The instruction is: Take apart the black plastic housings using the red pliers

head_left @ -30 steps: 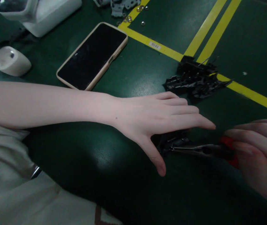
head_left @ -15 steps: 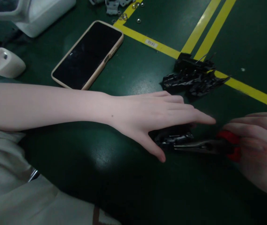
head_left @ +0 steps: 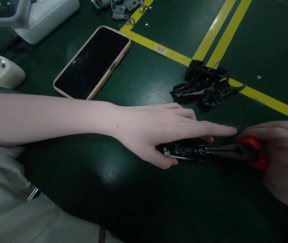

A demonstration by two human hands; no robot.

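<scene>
One slim, glossy black part [head_left: 187, 151] on the dark green desk [head_left: 134, 199] is clasped by my left hand [head_left: 163, 130], seemingly for steadiness, while my right hand [head_left: 285, 155] grips red-handled metal pliers [head_left: 240, 151] nosed against its end.

Pliers [head_left: 240, 152] right of left hand [head_left: 156, 126]

from here i take this for a workshop: i see a green worktop [head_left: 146, 74] marked with yellow tape [head_left: 178, 57], small metal rings [head_left: 147, 25], heaped black parts [head_left: 204, 86] and red-handled pliers [head_left: 240, 152].
</scene>
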